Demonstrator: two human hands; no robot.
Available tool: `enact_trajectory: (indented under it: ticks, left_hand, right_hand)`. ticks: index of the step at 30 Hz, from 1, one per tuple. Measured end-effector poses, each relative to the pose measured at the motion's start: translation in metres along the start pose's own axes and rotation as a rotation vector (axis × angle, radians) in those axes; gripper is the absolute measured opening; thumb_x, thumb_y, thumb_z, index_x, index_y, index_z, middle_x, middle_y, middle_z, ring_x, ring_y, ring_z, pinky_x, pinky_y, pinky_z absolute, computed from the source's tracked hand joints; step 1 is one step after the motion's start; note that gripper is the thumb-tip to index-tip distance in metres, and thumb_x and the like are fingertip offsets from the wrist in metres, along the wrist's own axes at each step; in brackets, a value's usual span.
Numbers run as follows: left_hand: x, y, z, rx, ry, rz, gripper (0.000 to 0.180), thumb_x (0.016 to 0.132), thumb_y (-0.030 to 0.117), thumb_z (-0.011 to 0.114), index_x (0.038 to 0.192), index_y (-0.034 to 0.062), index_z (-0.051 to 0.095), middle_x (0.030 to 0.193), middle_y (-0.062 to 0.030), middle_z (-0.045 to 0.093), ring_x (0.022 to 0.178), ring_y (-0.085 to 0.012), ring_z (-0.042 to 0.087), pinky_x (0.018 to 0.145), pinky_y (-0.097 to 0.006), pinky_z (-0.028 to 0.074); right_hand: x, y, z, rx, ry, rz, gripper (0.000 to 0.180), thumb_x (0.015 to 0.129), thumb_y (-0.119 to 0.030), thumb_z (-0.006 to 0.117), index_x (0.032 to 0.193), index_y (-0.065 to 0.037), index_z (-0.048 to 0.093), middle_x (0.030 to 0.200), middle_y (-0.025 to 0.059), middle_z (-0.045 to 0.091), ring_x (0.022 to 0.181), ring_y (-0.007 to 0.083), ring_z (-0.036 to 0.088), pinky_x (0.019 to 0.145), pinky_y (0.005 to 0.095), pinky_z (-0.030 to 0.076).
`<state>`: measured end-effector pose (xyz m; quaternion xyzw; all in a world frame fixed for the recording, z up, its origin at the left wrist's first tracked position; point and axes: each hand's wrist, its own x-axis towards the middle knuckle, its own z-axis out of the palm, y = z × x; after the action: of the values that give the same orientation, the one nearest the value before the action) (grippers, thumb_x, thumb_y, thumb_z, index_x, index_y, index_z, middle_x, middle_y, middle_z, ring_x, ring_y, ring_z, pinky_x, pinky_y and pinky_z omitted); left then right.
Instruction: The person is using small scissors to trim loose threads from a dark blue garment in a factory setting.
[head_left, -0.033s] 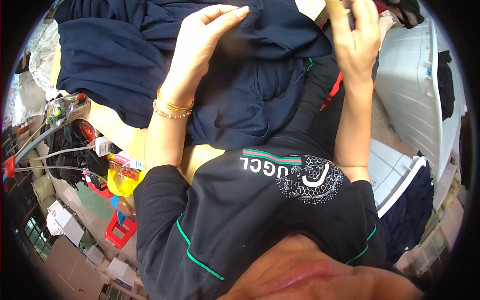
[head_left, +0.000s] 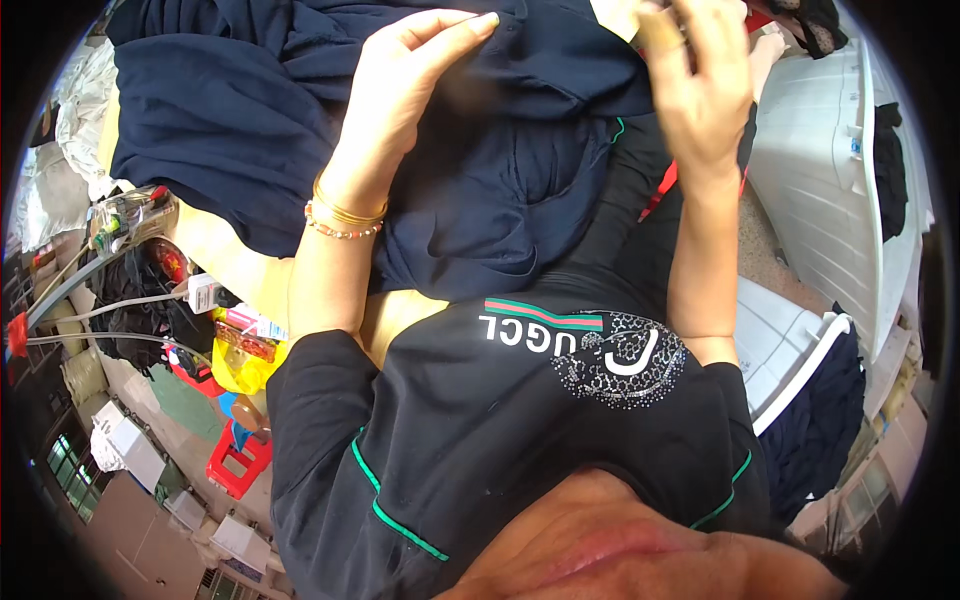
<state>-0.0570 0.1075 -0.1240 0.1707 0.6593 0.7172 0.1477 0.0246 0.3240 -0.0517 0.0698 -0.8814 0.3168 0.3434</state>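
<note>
A large navy garment point(head_left: 250, 130) lies crumpled in front of me on a yellowish surface point(head_left: 215, 250). My left hand point(head_left: 410, 90), with gold and beaded bracelets at the wrist, rests flat on the navy cloth, fingers stretched toward the top edge and holding nothing. My right hand point(head_left: 700, 90) is raised at the upper right, slightly blurred. Its fingers and thumb close on a small pale tag point(head_left: 625, 15) at the garment's upper edge. My black shirt with green trim point(head_left: 480, 440) fills the lower middle.
White plastic bins point(head_left: 820, 170) stand at the right. A black cloth point(head_left: 890, 150) hangs on one, and a lower bin holds dark navy clothes point(head_left: 820, 430). At the left are a yellow bag point(head_left: 240, 365), a red stool point(head_left: 235, 460), cables and clutter.
</note>
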Motion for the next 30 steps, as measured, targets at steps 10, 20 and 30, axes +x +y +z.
enact_trajectory:
  ticks: [10,20,30]
  left_hand:
    - [-0.004,-0.001,-0.009,-0.063,-0.028,-0.042,0.021,0.091,0.018,0.065,0.106,0.0047,0.073,0.103,-0.0048,0.072,0.101,-0.0124,0.065,0.099,-0.024,0.041]
    - [-0.003,-0.004,-0.007,-0.05,-0.054,-0.063,0.023,0.091,0.02,0.065,0.107,0.0047,0.072,0.105,-0.0052,0.072,0.101,-0.0131,0.065,0.099,-0.025,0.041]
    - [-0.007,0.022,-0.004,-0.113,-0.19,-0.113,0.022,0.092,0.016,0.065,0.11,0.0022,0.069,0.102,-0.0015,0.069,0.098,-0.0077,0.062,0.09,-0.021,0.045]
  right_hand:
    - [-0.007,-0.01,0.029,0.073,-0.243,-0.157,0.039,0.079,-0.014,0.077,0.115,-0.001,0.067,0.082,0.0115,0.06,0.066,0.0239,0.06,0.059,0.0309,0.047]
    - [-0.018,0.037,0.036,0.113,-0.335,-0.216,0.046,0.073,-0.013,0.083,0.116,-0.008,0.068,0.085,0.007,0.063,0.076,0.0158,0.061,0.068,0.0253,0.048]
    - [-0.007,0.027,0.052,0.383,-0.413,0.01,0.023,0.078,-0.018,0.08,0.092,-0.004,0.069,0.073,0.0008,0.063,0.065,0.0077,0.058,0.059,0.0245,0.046]
